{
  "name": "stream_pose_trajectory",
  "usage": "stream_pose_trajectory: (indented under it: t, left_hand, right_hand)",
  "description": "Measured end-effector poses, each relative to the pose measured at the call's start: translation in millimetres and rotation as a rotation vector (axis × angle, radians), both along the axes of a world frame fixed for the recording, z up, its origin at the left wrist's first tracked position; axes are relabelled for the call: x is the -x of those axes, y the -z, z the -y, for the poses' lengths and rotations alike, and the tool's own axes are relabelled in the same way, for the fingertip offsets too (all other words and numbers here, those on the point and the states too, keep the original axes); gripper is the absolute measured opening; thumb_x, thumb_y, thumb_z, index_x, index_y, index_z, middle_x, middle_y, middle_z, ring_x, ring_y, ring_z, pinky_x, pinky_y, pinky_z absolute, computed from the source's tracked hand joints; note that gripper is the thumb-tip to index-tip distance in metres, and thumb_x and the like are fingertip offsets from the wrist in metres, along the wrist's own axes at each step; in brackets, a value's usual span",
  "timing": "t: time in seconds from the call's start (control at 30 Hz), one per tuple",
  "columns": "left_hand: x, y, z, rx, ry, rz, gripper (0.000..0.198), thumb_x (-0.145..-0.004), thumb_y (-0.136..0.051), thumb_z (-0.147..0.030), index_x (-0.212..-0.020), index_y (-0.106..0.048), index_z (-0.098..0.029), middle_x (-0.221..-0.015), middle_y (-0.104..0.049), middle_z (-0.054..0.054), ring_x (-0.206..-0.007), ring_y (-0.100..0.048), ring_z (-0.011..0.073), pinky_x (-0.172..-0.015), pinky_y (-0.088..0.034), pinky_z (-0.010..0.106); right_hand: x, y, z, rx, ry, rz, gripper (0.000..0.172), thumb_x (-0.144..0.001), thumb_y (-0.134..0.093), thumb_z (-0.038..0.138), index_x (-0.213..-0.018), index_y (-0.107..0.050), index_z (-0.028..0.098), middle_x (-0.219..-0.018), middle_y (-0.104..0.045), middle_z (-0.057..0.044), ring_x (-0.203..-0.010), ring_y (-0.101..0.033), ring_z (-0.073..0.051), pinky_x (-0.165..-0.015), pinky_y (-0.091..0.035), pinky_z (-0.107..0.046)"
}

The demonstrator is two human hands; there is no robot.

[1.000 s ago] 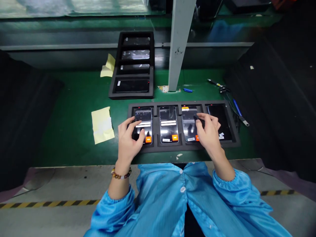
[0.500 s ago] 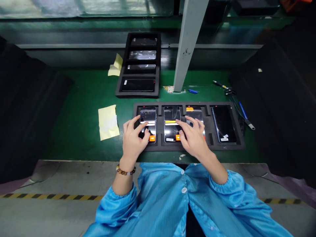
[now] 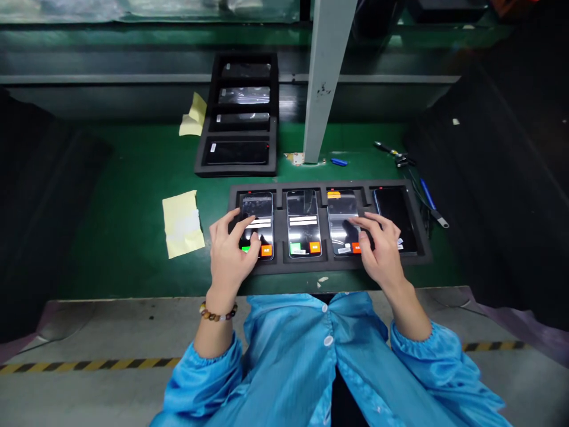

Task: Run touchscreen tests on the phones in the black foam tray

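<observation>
A black foam tray (image 3: 326, 268) lies near the bench's front edge with several phones side by side in its slots. My left hand (image 3: 229, 255) rests open over the leftmost phone (image 3: 256, 220), its thumb on the lit screen's lower part. Beside it the second phone (image 3: 303, 222) shows white bars with a green and an orange button. My right hand (image 3: 380, 249) lies open across the third phone (image 3: 342, 219) and the tray rib, fingertips touching that screen. The fourth phone (image 3: 395, 216) at the right is dark.
A second black tray (image 3: 237, 169) with several dark phones stands further back. Yellow paper sheets lie at the left (image 3: 182, 224) and back left (image 3: 193, 118). A grey post (image 3: 322, 83) rises behind the near tray. Pens and small tools (image 3: 415, 178) lie at the right.
My right hand moved from the second phone back right to the third phone. A green button has appeared on the first and second screens. My left hand stayed put.
</observation>
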State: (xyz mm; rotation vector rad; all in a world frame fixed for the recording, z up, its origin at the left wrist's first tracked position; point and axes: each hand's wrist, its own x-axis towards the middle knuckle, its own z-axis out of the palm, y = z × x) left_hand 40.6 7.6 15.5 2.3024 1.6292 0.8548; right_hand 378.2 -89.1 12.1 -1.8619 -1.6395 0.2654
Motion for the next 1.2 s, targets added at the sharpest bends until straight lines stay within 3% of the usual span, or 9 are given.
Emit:
stream_pose_trajectory:
  t: [0.33, 0.57, 0.77, 1.03, 1.2]
  left_hand:
    - [-0.7, -1.4, 1.3, -0.001, 0.007, -0.001, 0.033, -0.098, -0.065, -0.026, -0.129, -0.078, -0.025, -0.152, -0.061, 0.013, -0.145, -0.054, 0.0354, -0.123, -0.048, 0.056]
    - [6.6, -2.0, -1.4, 0.064, -0.14, 0.195, 0.03, -0.105, -0.059, -0.032, -0.129, -0.076, -0.024, -0.146, -0.067, 0.013, -0.143, -0.061, 0.0288, -0.125, -0.047, 0.051]
    - [5.7, -0.8, -2.8, 0.051, -0.141, 0.173, 0.027, -0.104, -0.061, -0.032, -0.125, -0.076, -0.024, -0.146, -0.067, 0.013, -0.143, -0.061, 0.0296, -0.126, -0.046, 0.051]
    - [5.0, -1.5, -2.5, 0.043, -0.146, 0.15, 0.027, -0.104, -0.06, -0.033, -0.124, -0.076, -0.024, -0.144, -0.068, 0.013, -0.142, -0.061, 0.0305, -0.125, -0.047, 0.052]
    - [1.4, -3.7, -1.6, 0.037, -0.08, 0.107, 0.034, -0.101, -0.066, -0.036, -0.132, -0.073, -0.024, -0.15, -0.064, 0.014, -0.146, -0.057, 0.0325, -0.126, -0.045, 0.053]
  right_hand:
    - [2.8, 4.7, 0.7, -0.045, -0.023, 0.006, 0.036, -0.109, -0.046, 0.025, -0.134, -0.071, 0.027, -0.134, -0.078, -0.009, -0.139, -0.062, -0.031, -0.119, -0.04, -0.055]
    - [2.8, 6.2, 1.6, -0.071, -0.024, 0.013, 0.034, -0.109, -0.047, 0.026, -0.133, -0.072, 0.026, -0.133, -0.077, -0.009, -0.139, -0.062, -0.031, -0.118, -0.042, -0.054]
    - [1.7, 6.2, 4.3, -0.049, -0.066, 0.016, 0.033, -0.106, -0.049, 0.026, -0.124, -0.077, 0.028, -0.126, -0.079, -0.008, -0.135, -0.066, -0.031, -0.118, -0.043, -0.055]
    - [1.9, 6.1, 0.9, 0.029, -0.056, 0.074, 0.041, -0.11, -0.043, 0.027, -0.142, -0.067, 0.026, -0.139, -0.074, -0.012, -0.146, -0.057, -0.033, -0.12, -0.039, -0.057]
    - [5.8, 8.0, -0.9, -0.015, 0.003, 0.064, 0.04, -0.11, -0.047, 0.031, -0.147, -0.061, 0.024, -0.146, -0.072, -0.013, -0.146, -0.056, -0.034, -0.12, -0.039, -0.056]
